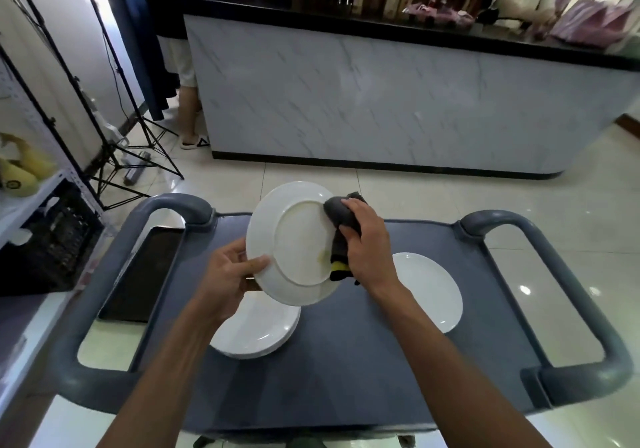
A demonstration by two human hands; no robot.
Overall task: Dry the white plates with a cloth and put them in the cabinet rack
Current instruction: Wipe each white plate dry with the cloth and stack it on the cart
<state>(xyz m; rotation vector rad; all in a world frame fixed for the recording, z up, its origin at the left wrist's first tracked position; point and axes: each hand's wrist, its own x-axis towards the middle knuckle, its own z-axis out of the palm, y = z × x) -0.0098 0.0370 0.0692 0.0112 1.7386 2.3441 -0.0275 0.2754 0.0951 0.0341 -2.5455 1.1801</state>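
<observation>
My left hand (231,271) grips the lower left rim of a white plate (292,239), held tilted above the cart with its underside facing me. My right hand (367,243) holds a dark grey cloth (341,220) with a yellow edge and presses it against the plate's right rim. Below the held plate, a small stack of white plates (258,329) rests on the grey cart top (346,361). A single white plate (429,288) lies on the cart to the right, partly hidden by my right forearm.
The cart has grey loop handles at left (104,274) and right (568,291). A black tray (138,274) lies at the cart's left side. A marble-fronted counter (381,101) stands ahead, a person behind it, another at its left end. Tripod legs (138,156) and shelving stand at left.
</observation>
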